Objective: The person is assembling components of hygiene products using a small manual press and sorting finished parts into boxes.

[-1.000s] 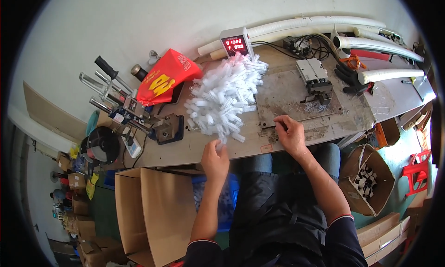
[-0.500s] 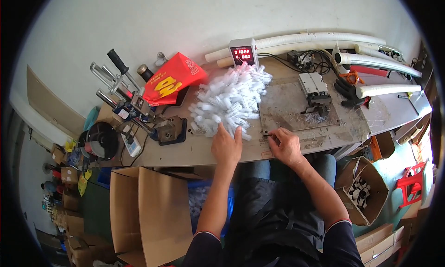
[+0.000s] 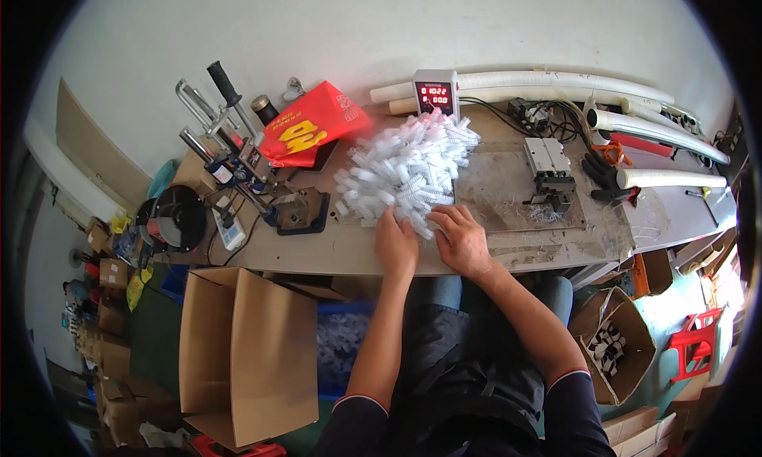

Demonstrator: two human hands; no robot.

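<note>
A heap of short, translucent ribbed plastic tubes (image 3: 417,159) lies on the workbench. At its near edge, my left hand (image 3: 396,244) has its fingers drawn together on a ribbed tube (image 3: 418,221). My right hand (image 3: 462,243) comes in from the other side, thumb and fingers curled against the same tube's end. The fingertips of both hands are partly hidden among the pieces. Right of the heap, a small metal fixture (image 3: 549,167) stands on a worn metal plate (image 3: 496,187).
A counter box with red digits (image 3: 436,92) stands behind the heap. To the left are a red bag (image 3: 317,124) and a lever press (image 3: 230,159). White hoses (image 3: 556,84) run along the wall. Below are a cardboard box (image 3: 274,354) and a carton of black-and-white pieces (image 3: 611,298).
My right hand has moved left from the plate's front edge to the heap, beside my left hand. The spread thumb and finger of my left hand have come closer together.
</note>
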